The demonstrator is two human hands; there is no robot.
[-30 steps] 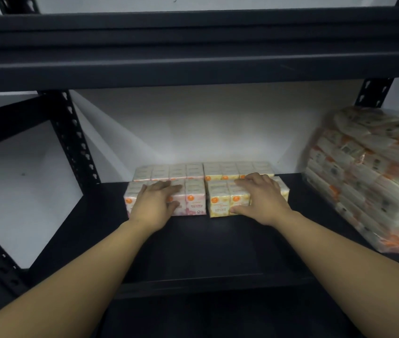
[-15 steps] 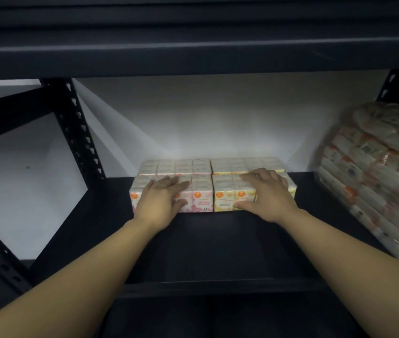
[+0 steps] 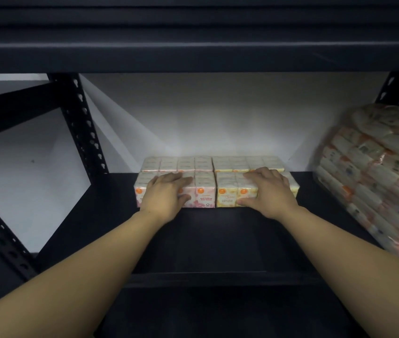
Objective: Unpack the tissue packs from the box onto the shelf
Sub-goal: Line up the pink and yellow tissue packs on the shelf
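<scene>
Two rows of mini tissue packs stand at the back of the black shelf. In the front row a pink rose pack is on the left and a yellow pack on the right. Behind them stands a back row of packs against the white wall. My left hand lies over the pink pack, fingers on its top and thumb on its front face. On the yellow pack rests my right hand in the same way. The box is not in view.
A large plastic-wrapped bundle of tissue packs leans at the right end of the shelf. A perforated black upright stands at the left and another upright at the right. The upper shelf beam hangs low overhead.
Both front packs have slid back against the rear row, with my hands still on them. The view has shifted slightly left and down.
</scene>
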